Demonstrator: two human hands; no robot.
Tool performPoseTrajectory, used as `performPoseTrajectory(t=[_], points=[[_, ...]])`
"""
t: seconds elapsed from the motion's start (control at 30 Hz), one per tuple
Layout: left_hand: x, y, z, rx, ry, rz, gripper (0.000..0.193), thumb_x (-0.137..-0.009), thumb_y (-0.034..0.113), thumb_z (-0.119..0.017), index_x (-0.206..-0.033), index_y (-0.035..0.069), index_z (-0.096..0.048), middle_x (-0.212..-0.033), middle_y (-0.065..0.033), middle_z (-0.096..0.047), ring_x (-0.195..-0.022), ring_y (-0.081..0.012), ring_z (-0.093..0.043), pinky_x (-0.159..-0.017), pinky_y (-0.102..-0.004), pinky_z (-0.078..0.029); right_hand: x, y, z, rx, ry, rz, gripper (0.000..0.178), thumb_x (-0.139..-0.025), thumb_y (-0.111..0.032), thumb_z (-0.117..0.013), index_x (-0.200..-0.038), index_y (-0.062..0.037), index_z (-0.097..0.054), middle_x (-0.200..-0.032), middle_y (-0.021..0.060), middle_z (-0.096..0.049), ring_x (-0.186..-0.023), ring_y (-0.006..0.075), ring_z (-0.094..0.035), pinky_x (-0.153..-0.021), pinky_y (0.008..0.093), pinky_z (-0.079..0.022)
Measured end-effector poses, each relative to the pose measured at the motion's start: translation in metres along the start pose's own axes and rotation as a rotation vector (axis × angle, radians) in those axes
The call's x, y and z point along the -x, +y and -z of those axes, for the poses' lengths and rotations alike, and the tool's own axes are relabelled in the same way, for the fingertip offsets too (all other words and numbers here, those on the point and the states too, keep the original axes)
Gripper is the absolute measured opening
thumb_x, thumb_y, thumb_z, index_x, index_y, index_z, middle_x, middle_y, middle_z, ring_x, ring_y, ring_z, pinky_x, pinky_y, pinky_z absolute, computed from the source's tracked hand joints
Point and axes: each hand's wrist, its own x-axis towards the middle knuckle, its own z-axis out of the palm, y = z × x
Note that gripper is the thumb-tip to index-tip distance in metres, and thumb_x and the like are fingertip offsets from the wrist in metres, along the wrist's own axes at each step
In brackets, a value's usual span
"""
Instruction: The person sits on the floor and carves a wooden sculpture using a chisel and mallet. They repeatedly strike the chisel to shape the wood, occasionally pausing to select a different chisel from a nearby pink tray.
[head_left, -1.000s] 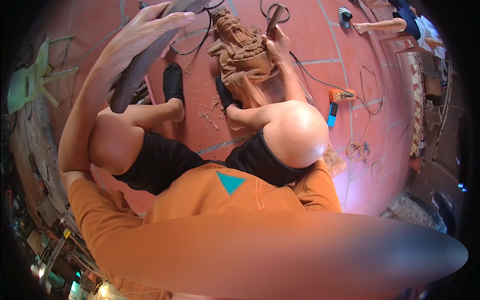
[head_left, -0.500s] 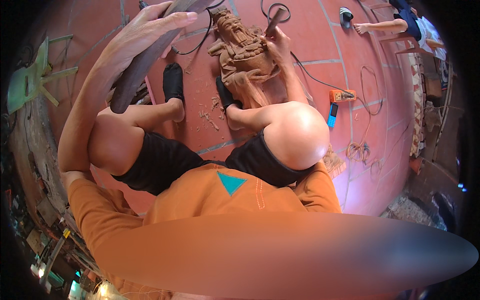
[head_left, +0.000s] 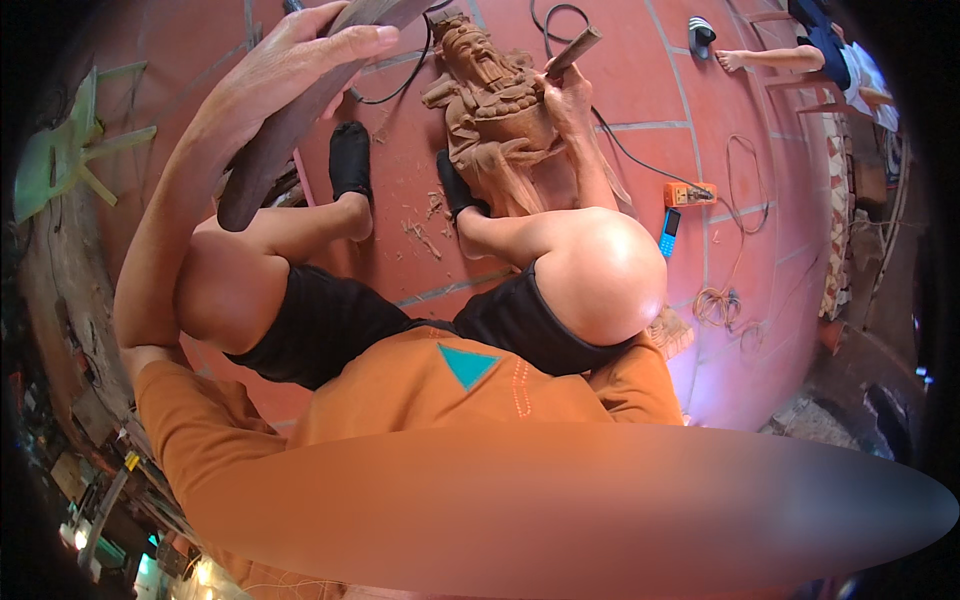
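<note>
Left hand (head_left: 285,70) raised high, fingers wrapped over a dark wooden mallet (head_left: 300,120), clamped on it. Right hand (head_left: 568,95) lower and well apart from the left, closed around a chisel (head_left: 572,52) whose handle sticks up past the fist, resting against the wooden figure carving (head_left: 490,110). Carving lies on the red tile floor (head_left: 640,130) between the hands, beside the black shoes (head_left: 350,160). Wood chips (head_left: 425,225) below it. Right of the right hand: orange power strip (head_left: 690,193), blue phone (head_left: 668,232). Farther off, another person's leg (head_left: 770,58).
</note>
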Motion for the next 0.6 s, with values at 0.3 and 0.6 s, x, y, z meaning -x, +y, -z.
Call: performPoseTrajectory(t=[0.3,0.6], points=[[0.01,0.037,0.007,0.022,-0.01,0.27,0.04,-0.096,0.036,-0.071,-0.116,0.002,-0.065,-0.084,-0.0033,-0.064,-0.071,-0.0116,-0.062,-0.059,-0.0271,-0.05,0.019,-0.002,-0.006,-0.082,0.194,-0.115,0.03,-0.08,-0.004,-0.081,-0.104,-0.0044,-0.062,-0.079,0.0136,-0.072,-0.072,0.0282,-0.072,-0.068,0.0382,-0.053],[0.002,0.031,-0.003,-0.027,0.069,0.253,0.041,-0.096,0.037,-0.072,-0.113,0.001,-0.064,-0.081,-0.0026,-0.062,-0.066,-0.0097,-0.06,-0.055,-0.0253,-0.048,0.031,0.008,-0.002,-0.338,0.212,-0.194,0.025,-0.082,-0.004,-0.082,-0.101,-0.0027,-0.066,-0.081,0.0046,-0.073,-0.073,0.0106,-0.065,-0.069,0.0293,-0.052]])
